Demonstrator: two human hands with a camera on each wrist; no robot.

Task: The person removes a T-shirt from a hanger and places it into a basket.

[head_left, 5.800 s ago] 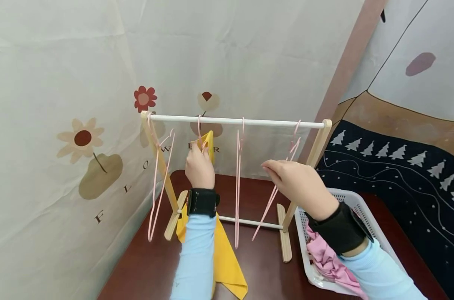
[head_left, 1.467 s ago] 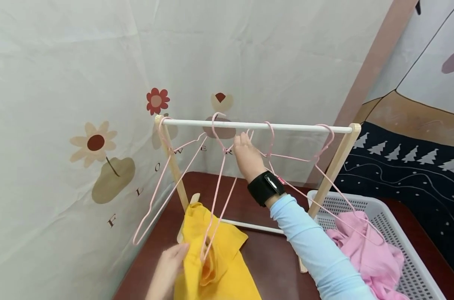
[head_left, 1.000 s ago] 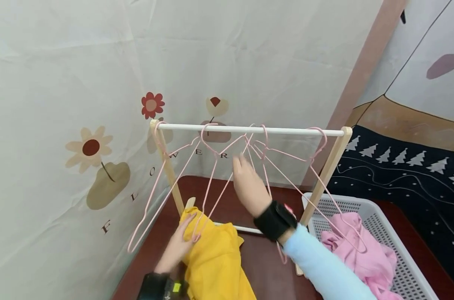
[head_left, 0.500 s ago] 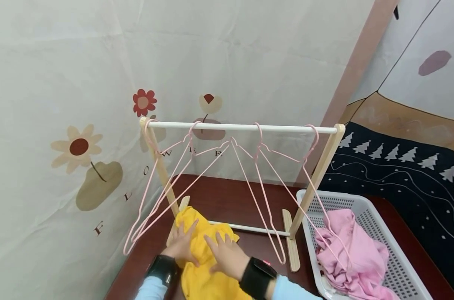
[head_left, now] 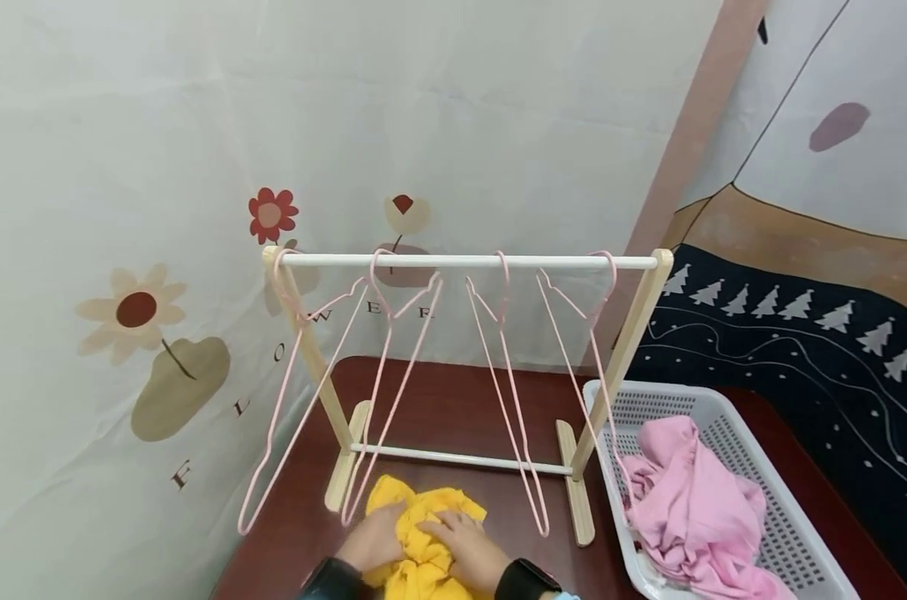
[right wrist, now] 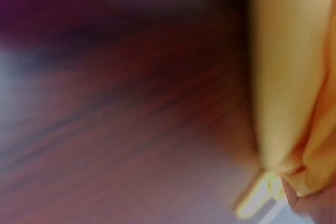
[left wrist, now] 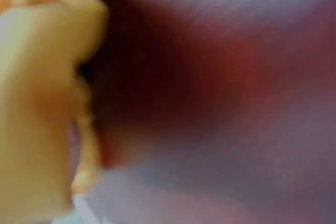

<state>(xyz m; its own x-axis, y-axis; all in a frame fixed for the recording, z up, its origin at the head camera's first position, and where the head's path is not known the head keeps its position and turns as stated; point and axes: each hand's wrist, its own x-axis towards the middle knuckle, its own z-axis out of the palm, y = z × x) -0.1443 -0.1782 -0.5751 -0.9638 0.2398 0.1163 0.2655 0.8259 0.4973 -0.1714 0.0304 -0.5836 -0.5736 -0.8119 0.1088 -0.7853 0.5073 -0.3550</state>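
A yellow shirt lies bunched up on the dark red table, in front of the clothes rack. My left hand grips its left side, the fingertips sunk in the folds. From the right, my right hand holds the cloth with bent fingers. Both wrist views are blurred; each shows the hand close against the tabletop, with yellow cloth at the edge of the right wrist view.
Several bare pink hangers hang from the rack's white rod, their lower ends reaching toward my hands. At right, a grey plastic basket holds pink clothing. A printed cloth backdrop stands behind.
The yellow shirt has come off its hanger onto the table. My right hand has dropped from the hangers to the shirt, and both hands have squeezed it into a smaller bundle. The hangers have swung.
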